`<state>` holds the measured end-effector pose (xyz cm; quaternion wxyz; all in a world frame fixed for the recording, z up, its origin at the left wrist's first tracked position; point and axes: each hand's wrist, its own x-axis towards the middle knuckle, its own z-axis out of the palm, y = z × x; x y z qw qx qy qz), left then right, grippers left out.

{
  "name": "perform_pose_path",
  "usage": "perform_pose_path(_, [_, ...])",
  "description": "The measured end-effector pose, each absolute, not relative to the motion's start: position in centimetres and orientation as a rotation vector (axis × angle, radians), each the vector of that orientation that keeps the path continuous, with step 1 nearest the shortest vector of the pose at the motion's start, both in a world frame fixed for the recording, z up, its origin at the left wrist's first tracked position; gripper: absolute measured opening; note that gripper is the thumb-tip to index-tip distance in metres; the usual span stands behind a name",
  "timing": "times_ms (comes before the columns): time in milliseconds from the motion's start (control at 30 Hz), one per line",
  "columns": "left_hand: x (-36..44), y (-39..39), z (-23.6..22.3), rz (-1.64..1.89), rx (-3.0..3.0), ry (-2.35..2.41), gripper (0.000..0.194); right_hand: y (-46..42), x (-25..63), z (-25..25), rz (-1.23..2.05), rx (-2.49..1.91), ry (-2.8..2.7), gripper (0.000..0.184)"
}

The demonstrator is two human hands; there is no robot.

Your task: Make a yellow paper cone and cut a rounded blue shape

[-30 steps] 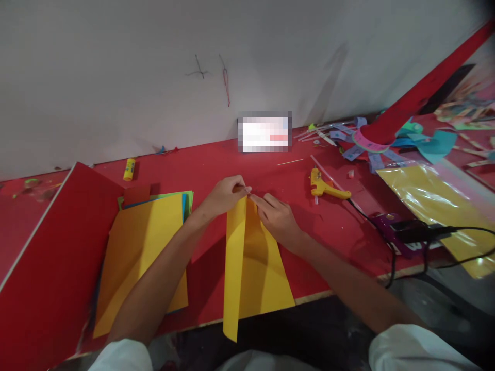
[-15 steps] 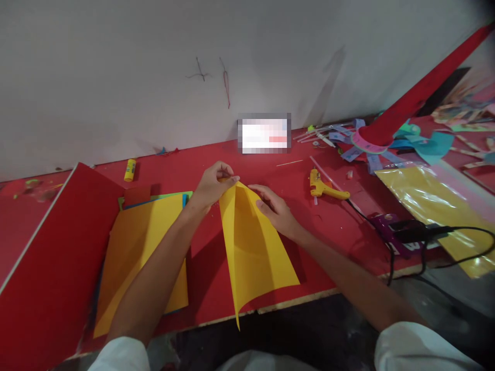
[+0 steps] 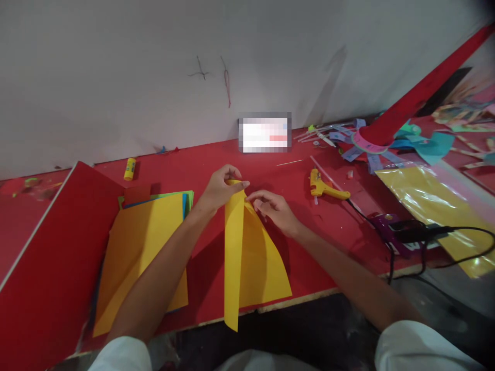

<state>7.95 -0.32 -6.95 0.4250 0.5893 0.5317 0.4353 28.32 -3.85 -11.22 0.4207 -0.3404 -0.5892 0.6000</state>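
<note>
Currently the left hand (image 3: 223,188) pinches the top of a folded-over yellow paper (image 3: 233,247) below both hands; the right hand (image 3: 279,212) half-curls at its edge, grip unclear, left of a glue gun (image 3: 328,190)

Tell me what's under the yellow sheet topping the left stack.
Blue paper and green paper show along the far edge of the yellow sheet; the rest beneath is covered, so anything else there cannot be told.

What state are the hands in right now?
Left hand: closed on the bent yellow sheet, at its top.
Right hand: partly curled at the sheet's edge; grip unclear.
</note>
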Motion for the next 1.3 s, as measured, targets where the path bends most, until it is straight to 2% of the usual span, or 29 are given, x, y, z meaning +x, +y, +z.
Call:
perform_pose_path(167, [9.4, -0.9, -7.3, 1.046, 1.546, 1.256, 0.038, -4.0, 27.8, -10.8, 1.655, -0.908, -1.218, 0.045])
perform_pose_path(333, [10.1, -1.2, -7.3, 1.023, 1.556, 1.246, 0.036, -3.9, 27.6, -10.5, 1.657, -0.974, -1.127, 0.049])
perform_pose_path(700, [8.8, -1.5, -6.0, 0.776, 1.549, 1.164, 0.042, -3.9, 27.8, -10.5, 1.658, -1.025, -1.088, 0.027])
perform_pose_path(867, [7.7, -1.1, -5.3, 0.681, 1.527, 1.109, 0.05, -3.9, 27.8, -11.0, 1.693, -0.966, -1.033, 0.027])
perform_pose_path(1100, [7.6, -0.8, -5.5, 0.782, 1.502, 1.182, 0.036, -3.8, 27.8, -11.0, 1.736, -0.953, -0.962, 0.03])
perform_pose_path(1300, [7.0, -0.7, -5.2, 0.751, 1.511, 1.139, 0.043, -3.6, 27.9, -11.1, 1.762, -0.972, -0.898, 0.036])
